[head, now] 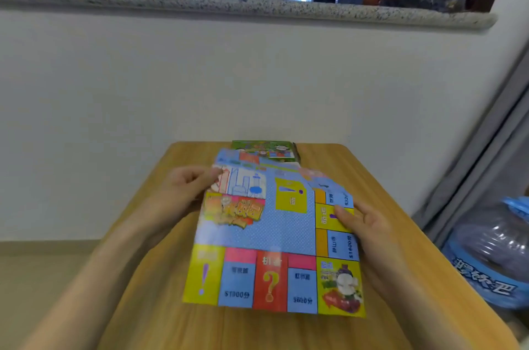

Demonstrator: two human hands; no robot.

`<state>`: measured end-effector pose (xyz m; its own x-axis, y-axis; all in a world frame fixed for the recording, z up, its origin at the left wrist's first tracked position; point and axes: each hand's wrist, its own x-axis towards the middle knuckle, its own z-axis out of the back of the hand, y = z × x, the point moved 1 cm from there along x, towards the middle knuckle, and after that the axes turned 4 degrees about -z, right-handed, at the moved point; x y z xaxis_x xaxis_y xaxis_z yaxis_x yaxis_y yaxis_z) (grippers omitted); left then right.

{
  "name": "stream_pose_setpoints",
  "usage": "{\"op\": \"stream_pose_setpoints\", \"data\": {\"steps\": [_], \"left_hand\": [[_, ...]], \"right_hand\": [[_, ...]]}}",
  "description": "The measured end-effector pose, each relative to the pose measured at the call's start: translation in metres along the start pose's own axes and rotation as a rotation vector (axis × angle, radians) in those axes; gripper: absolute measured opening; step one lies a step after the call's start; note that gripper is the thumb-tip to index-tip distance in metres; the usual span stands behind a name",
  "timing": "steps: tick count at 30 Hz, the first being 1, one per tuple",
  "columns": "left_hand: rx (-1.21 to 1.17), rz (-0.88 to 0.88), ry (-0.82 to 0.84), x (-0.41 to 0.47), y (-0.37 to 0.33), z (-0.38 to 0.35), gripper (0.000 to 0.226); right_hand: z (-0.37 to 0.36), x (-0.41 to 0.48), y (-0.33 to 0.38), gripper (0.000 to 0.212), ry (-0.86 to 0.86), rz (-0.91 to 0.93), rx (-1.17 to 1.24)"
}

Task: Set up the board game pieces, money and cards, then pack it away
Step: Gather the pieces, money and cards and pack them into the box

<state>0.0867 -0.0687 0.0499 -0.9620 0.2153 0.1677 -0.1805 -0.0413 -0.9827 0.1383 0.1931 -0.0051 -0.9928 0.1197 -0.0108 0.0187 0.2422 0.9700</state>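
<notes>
Folded board [266, 232] pinched by left hand [183, 186] at ten o'clock, right hand [363, 223] at three; long axis twelve-to-six.

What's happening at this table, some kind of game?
A person holds a folded paper game board over a wooden table, the left hand gripping its far left edge and the right hand its right edge. The board is only partly open. Behind it, at the table's far edge, lies the green game box.
</notes>
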Motion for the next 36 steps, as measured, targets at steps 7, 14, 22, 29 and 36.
{"op": "stream_pose_setpoints", "data": {"steps": [7,14,22,29,36], "left_hand": [[0.411,-0.039,-0.123,0.004,0.049,0.003,0.02],[0.465,-0.167,-0.232,0.012,0.044,0.004,0.026],[0.49,-0.486,-0.398,0.009,0.023,-0.006,0.029],[0.419,-0.519,-0.397,0.009,0.037,-0.006,0.048],[0.674,-0.858,-0.071,-0.001,0.046,-0.005,0.015]], "right_hand": [[0.006,0.004,0.0,0.038,-0.159,0.107,-0.404],[0.005,0.014,0.01,0.025,-0.222,0.259,-0.667],[0.005,0.026,0.023,0.034,-0.427,0.639,-0.782],[0.012,0.029,0.006,0.016,-0.381,0.768,-0.889],[0.006,0.036,-0.025,0.02,-0.226,0.802,-1.175]]}}
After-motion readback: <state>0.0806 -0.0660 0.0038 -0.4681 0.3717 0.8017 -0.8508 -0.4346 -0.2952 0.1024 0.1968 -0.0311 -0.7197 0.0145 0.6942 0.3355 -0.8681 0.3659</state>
